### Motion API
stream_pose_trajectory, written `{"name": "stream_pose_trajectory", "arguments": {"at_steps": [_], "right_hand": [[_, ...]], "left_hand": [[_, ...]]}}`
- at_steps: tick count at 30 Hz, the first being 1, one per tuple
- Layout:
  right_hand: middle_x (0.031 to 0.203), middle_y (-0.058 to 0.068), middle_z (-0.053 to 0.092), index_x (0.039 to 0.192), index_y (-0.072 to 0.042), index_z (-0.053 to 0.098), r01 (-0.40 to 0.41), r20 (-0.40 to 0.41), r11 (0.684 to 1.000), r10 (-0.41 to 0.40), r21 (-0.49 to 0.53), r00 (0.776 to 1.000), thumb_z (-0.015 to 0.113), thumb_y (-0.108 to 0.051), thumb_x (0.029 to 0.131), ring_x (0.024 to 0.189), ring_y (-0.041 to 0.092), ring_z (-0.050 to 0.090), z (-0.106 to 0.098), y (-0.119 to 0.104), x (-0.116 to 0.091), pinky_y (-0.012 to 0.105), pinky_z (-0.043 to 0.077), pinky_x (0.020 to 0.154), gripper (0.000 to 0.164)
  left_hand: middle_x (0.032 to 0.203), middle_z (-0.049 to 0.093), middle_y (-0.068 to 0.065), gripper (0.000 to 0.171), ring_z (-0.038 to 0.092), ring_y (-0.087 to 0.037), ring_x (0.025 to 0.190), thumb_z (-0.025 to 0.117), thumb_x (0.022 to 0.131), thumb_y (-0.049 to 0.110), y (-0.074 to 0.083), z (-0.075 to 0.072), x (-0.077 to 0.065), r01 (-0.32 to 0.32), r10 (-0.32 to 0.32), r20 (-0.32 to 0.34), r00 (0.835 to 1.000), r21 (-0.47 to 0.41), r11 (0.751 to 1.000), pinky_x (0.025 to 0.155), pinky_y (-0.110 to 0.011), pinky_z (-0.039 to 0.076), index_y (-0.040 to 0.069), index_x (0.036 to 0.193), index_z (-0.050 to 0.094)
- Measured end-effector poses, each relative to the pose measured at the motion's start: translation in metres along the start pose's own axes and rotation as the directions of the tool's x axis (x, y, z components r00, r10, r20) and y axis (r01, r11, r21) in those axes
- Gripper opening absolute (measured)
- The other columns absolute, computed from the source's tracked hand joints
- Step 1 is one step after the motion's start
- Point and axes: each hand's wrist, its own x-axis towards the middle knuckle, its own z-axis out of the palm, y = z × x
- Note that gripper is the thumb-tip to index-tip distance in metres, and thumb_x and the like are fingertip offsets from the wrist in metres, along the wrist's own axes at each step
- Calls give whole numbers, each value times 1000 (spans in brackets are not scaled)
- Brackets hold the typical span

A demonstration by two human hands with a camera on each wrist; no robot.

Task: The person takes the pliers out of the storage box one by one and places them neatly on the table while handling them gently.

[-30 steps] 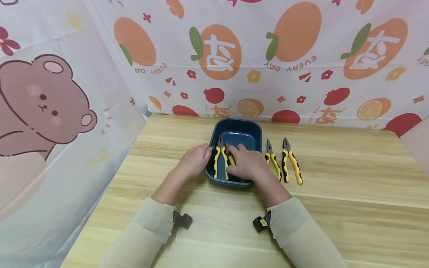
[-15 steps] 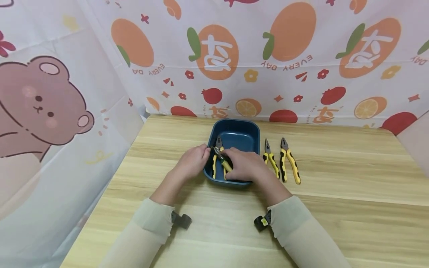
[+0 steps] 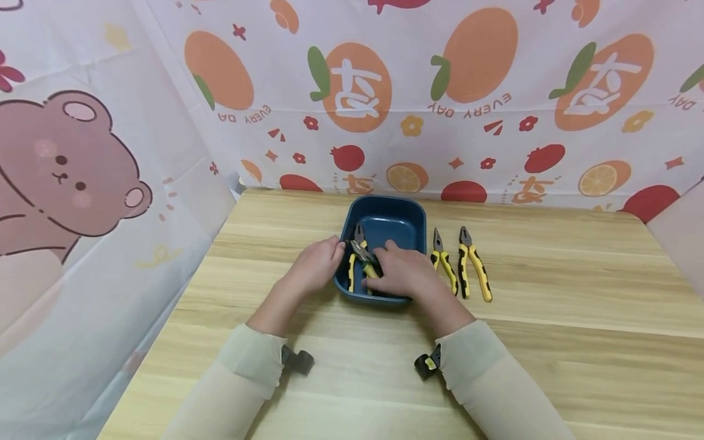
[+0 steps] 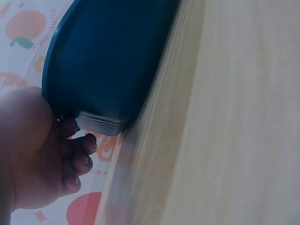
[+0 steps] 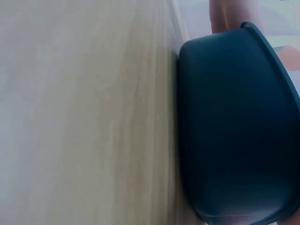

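Note:
A dark blue plastic container (image 3: 397,230) stands on the table. My left hand (image 3: 315,266) grips its left rim, thumb on the edge and fingers curled against the outer wall in the left wrist view. Inside, yellow-and-black pliers (image 3: 352,272) lie along the left side. A second pair of pliers (image 3: 360,250), with green and yellow handles, slants across them. My right hand (image 3: 406,269) reaches over the right rim, its thumb and fingers around those handles. I cannot tell whether it still grips them. In the right wrist view the container wall (image 5: 239,126) hides the fingers.
To the container's right lie long-nose pliers (image 3: 448,269) and another yellow-and-black pair of pliers (image 3: 474,263), both pointing away. A fruit-printed curtain (image 3: 412,85) hangs behind the wooden table (image 3: 577,275). A bear-printed curtain (image 3: 82,183) hangs at the left.
My right hand turned the green-and-yellow pliers so their head points left over the other pair. Most recently its fingers drew back from the pliers' head. My left hand stays at the rim.

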Motion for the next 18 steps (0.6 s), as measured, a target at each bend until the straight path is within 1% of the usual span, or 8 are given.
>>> {"name": "stream_pose_trajectory", "arguments": {"at_steps": [3, 6, 9, 13, 18], "right_hand": [[120, 6, 58, 143, -25, 48, -26, 12, 1000, 27, -17, 1000, 55, -77, 80, 92, 23, 57, 1, -1, 0, 43, 51, 77, 82], [117, 5, 63, 143, -26, 47, -20, 17, 1000, 21, -23, 1000, 55, -74, 83, 93, 21, 59, 2, -1, 1, 42, 51, 78, 77], [114, 3, 64, 141, -27, 48, -8, 4, 1000, 8, -16, 1000, 57, -68, 85, 92, 19, 59, 1, -1, 1, 42, 51, 77, 71], [113, 1, 64, 137, -27, 49, 3, -34, 1000, -2, 26, 999, 59, -62, 86, 90, 18, 57, -1, 0, 2, 40, 50, 77, 63], [114, -1, 62, 136, -29, 49, 4, -64, 996, 2, 94, 998, 59, -60, 85, 89, 18, 55, -1, 2, 2, 40, 48, 76, 60]], "left_hand": [[88, 59, -10, 33, 57, -28, 86, 32, 107, 31, 0, 0, 0, 4, -4, 2, 1000, -2, 1000, 80, -44, 45, 10, 94, 54], [88, 59, -10, 33, 57, -28, 86, 32, 107, 32, 0, 0, 0, 9, -9, 10, 1000, 0, 1000, 80, -44, 45, 10, 94, 54], [88, 59, -10, 34, 57, -27, 86, 32, 107, 32, 0, 0, 0, 9, -9, 13, 1000, -4, 1000, 80, -43, 45, 10, 94, 54], [88, 59, -10, 34, 56, -27, 85, 31, 107, 33, 0, -1, 1, 11, -10, 10, 1000, -17, 1000, 78, -43, 45, 10, 95, 54], [87, 59, -10, 35, 55, -27, 85, 31, 107, 32, 0, -2, 1, 15, -14, 12, 1000, -18, 1000, 77, -43, 45, 10, 94, 54]]}}
